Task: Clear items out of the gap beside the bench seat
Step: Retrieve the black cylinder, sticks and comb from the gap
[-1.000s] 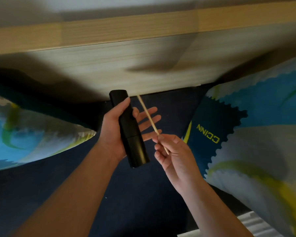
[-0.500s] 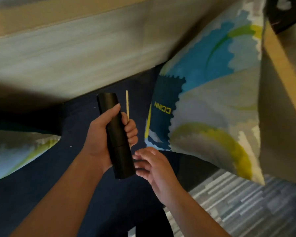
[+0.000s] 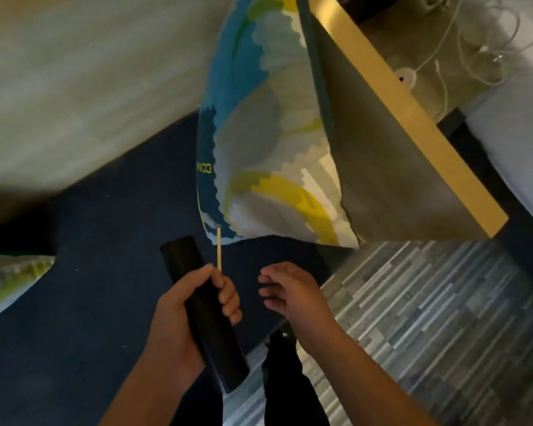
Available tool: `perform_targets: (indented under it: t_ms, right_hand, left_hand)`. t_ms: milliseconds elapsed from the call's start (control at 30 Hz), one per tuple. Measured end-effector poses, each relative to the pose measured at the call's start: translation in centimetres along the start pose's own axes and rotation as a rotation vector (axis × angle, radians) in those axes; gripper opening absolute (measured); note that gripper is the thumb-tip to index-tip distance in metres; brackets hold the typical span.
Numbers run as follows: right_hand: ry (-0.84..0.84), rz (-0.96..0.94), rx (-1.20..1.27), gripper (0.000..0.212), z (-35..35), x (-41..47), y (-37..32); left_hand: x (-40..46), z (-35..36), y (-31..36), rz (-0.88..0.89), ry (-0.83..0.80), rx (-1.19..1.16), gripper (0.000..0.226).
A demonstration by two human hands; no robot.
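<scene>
The left hand [image 3: 194, 305] is gripping a black cylinder [image 3: 203, 312] and a thin wooden stick [image 3: 218, 250] together above the navy bench seat [image 3: 105, 241]. The right hand [image 3: 293, 290] is hovering beside them, fingers loosely apart, holding nothing.

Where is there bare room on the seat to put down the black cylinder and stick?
The navy seat lies bare left of the left hand, between the wooden back panel and the near pillow. It is crowded toward the upright patterned pillow, close beside the black cylinder and stick.
</scene>
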State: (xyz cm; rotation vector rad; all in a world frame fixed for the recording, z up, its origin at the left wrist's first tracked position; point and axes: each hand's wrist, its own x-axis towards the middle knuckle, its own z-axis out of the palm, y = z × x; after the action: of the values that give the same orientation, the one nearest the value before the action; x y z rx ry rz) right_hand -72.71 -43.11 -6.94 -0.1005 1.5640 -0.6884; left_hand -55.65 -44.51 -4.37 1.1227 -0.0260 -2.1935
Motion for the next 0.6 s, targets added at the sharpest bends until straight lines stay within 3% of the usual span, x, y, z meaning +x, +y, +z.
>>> perform_targets:
  t_ms: [200, 600]
  right_hand:
    - [-0.013, 0.016, 0.022, 0.01, -6.7, -0.7, 1.4]
    - [0.14, 0.009, 0.261, 0.008, -21.0, -1.9, 2.5]
  left_hand:
    - [0.1, 1.7, -9.7, -0.094, 0.109, 0.004, 0.029]
    - [4.1, 10.8, -17.7, -0.269, 0.081, 0.189, 0.019]
